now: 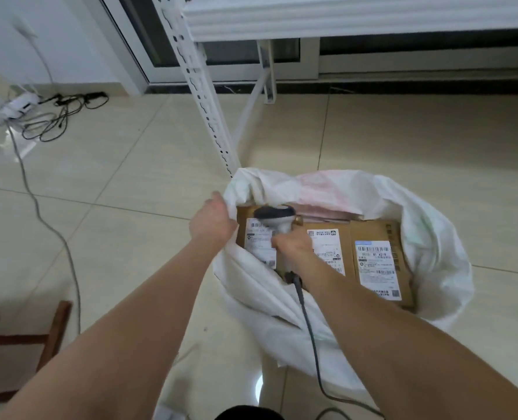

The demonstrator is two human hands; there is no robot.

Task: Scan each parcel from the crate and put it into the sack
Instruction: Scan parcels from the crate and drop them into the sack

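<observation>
**Head view.** The white sack (427, 225) was seen standing open on the tiled floor (130, 183), and all positions below are given from it.

- **Left hand:** The left hand (213, 221) was closed on the sack's left rim, with the fabric gathered under its fingers.
- **Right hand:** The right hand (292, 245) was held over the sack's mouth, just right of the left hand. It was wrapped round the handle of the scanner (274, 218). The scanner's dark head was shown beyond the knuckles, toward the sack's far side.
- **Parcels:** Cardboard parcels were laid flat inside the sack, with their white labels turned up.
  - The left parcel (259, 237) was located directly beneath the scanner and the right hand. It was partly covered by them, and its label was blurred.
  - The middle parcel (327, 250) was seen just right of the right wrist.
  - The right parcel (375, 268) was lodged against the sack's right wall, well apart from both hands.
  - Whether the scanner touched the parcel below it could not be told.
- **Cable:** The cable (310, 334) was run from the scanner's handle over the sack's near rim, toward the person.
- **Surroundings:** A white perforated shelf upright (203, 95) was planted at the sack's far left edge. Well to the left of the sack, a power strip (21, 104) with tangled cords was laid on the floor. A wooden stool (24, 338) was partly shown to the near left of the sack.
</observation>
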